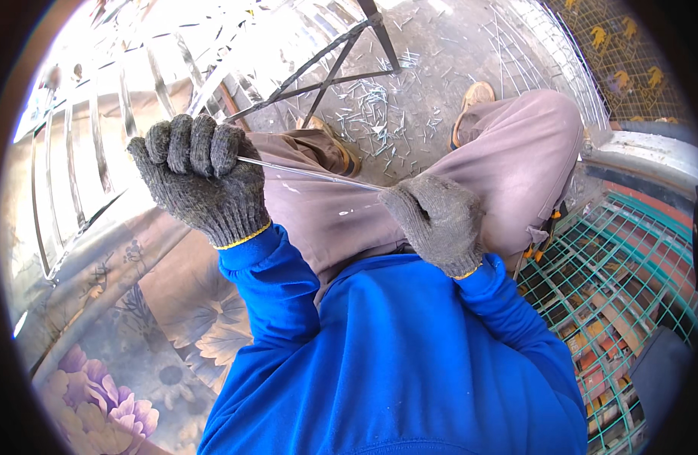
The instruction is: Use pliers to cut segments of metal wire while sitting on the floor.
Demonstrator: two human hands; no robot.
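Note:
Both my hands wear dark grey knitted gloves with yellow cuff edging. My left hand (201,171) is raised on the left, its fingers curled into a fist round one end of a thin metal rod (311,173). The rod slants down to the right across my lap, over my mauve trousers. Its other end goes into my right hand (434,220), which is closed near my right thigh with the back of the glove showing. My right fingers are mostly hidden beneath that glove, and so is the rod's end.
Many short cut metal pieces (375,114) lie scattered on the concrete floor between and beyond my shoes. A dark metal frame (326,64) stands ahead. Left is a barred metal rack (99,136); right is a green wire grid (584,280). Flower-patterned sheeting (159,334) lies at lower left.

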